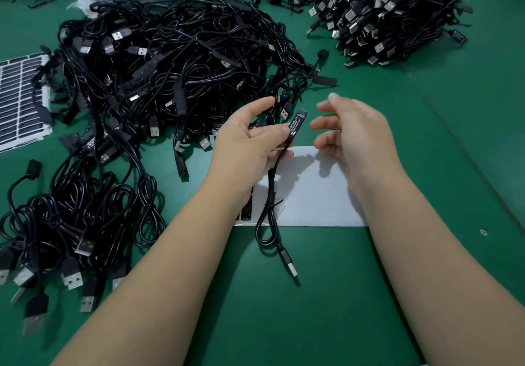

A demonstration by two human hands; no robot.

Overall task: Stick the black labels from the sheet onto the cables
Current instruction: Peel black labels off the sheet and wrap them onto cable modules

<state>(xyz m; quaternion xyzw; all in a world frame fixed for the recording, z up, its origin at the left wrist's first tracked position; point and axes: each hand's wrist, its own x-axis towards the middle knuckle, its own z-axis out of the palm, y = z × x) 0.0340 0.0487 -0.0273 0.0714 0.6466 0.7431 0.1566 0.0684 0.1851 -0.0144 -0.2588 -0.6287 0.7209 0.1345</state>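
My left hand (247,144) pinches a black cable (268,209) just below its flat controller block (295,124), which carries a black label with white print. The cable hangs down in a tied loop, and its USB plug (291,269) lies on the green mat. My right hand (352,135) hovers just right of the block, fingers loosely spread, holding nothing. Under both hands lies a white label sheet (312,195), mostly bare, with two black labels (246,209) left at its left end.
A big tangle of black cables (176,61) fills the mat behind my left hand. A smaller pile (71,223) lies at the left front, another heap (389,13) at the back right. A second label sheet (20,98) sits at the left edge.
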